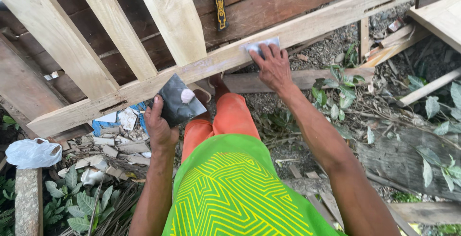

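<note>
A dark, flat square plate [178, 102] is gripped at its lower left corner by the left hand [158, 125], its fingers closed around the edge; a small pale pink lump of putty [187, 95] is seen lying on the upper face of that plate; the plate is held just below the lower rail [297, 30] of a pale wooden fence frame. The right hand [272, 67] is laid flat on that rail, fingers spread and pressing down on a small pale scraper or pad [259, 45], of which only the upper edge and corners can be made out; what it is made of cannot be told.

A white plastic bag [32, 153] is found crumpled at the left edge, resting on a plank; a blue sheet [108, 120] is partly covered by broken pale rubble behind the rail; a black and yellow strap-like tool [220, 3] is hung against the dark boards above, its top cut off by the frame, and its printing is too small to be read. A small reddish scrap lies far right among gravel; its kind cannot be told.

The fence slats [115, 24] are cut off at the top; the feet are mostly hidden behind orange trousers [230, 118] and the rail.
</note>
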